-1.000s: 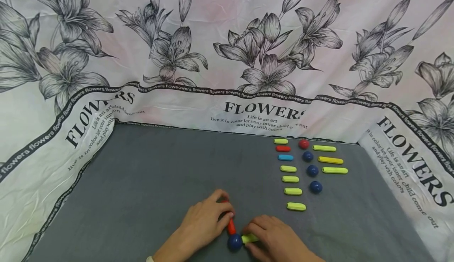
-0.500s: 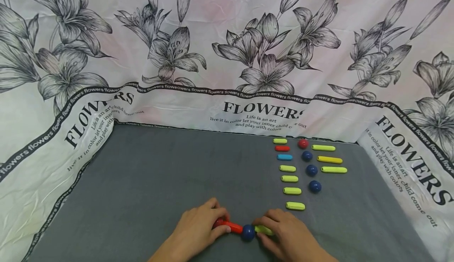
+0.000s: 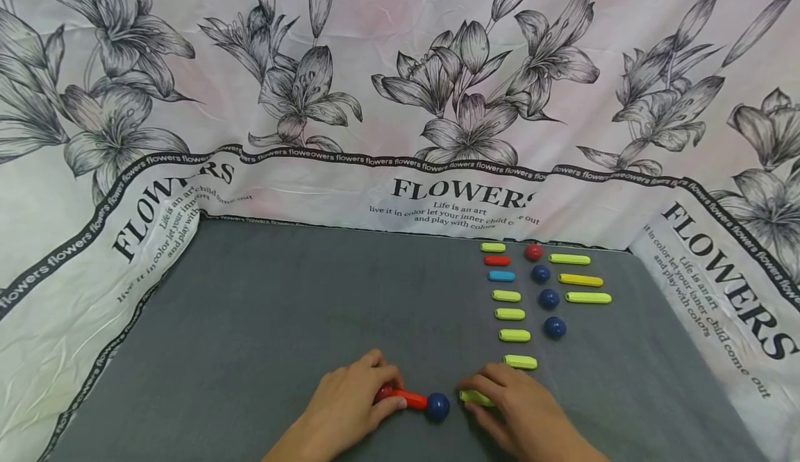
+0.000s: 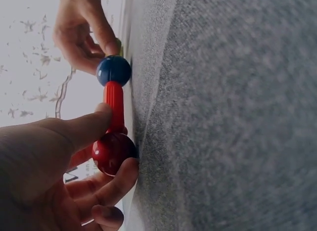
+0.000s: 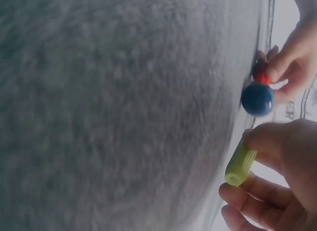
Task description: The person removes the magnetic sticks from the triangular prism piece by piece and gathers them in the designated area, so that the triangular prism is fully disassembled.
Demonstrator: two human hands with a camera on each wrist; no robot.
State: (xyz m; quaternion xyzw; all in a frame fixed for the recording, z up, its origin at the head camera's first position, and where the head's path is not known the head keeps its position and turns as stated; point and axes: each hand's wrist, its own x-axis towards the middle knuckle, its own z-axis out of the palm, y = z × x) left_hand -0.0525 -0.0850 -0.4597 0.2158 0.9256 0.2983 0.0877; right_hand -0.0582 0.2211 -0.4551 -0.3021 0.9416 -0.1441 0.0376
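Observation:
My left hand (image 3: 350,398) grips a red ball (image 4: 115,153) and the red rod (image 3: 412,399) joined to it, close to the table. At the rod's other end sits a dark blue ball (image 3: 437,407). To the right, my right hand (image 3: 521,406) pinches a short yellow-green rod (image 5: 240,164) between thumb and fingers. A small gap separates this rod from the blue ball in the head view. In the left wrist view the right hand (image 4: 81,32) appears behind the blue ball, hiding most of the yellow-green rod.
A column of short rods (image 3: 510,315) in yellow-green, red and blue lies to the right on the grey cloth (image 3: 300,295). Beside it are a loose red ball (image 3: 533,252), several blue balls (image 3: 554,328) and longer yellow rods (image 3: 580,281). A flower-printed sheet (image 3: 350,191) borders the table.
The red rod with its balls has turned from pointing away to lying sideways. The yellow-green rod, touching or close to the blue ball earlier, has moved right with my right hand.

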